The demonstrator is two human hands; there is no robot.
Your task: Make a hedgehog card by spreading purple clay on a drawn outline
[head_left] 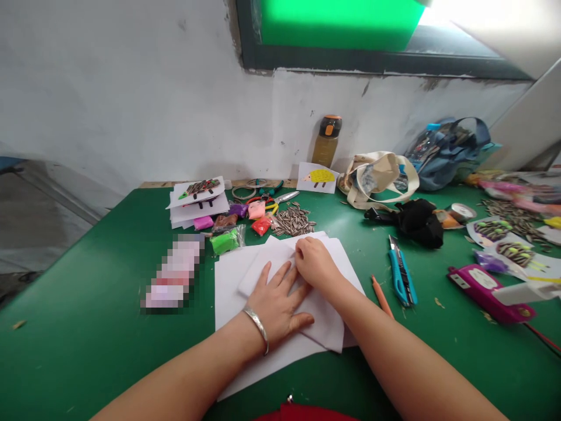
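Note:
My left hand, with a silver bracelet at the wrist, lies flat with spread fingers on a folded sheet of white paper. Close beside it, my right hand has its fingers curled closed at the sheet's far edge. The fingertips are partly hidden, but they appear to grip the paper there. Beneath the folded sheet are more white sheets, loosely stacked on the green table. An orange marker and a blue utility knife lie right of the papers, near my right forearm.
Sunflower seeds, packets of coloured clay, and scissors lie beyond the papers. A blurred phone-like object is at left. Hedgehog pictures, a bottle, bags and a magenta glue gun-like device stand or lie around.

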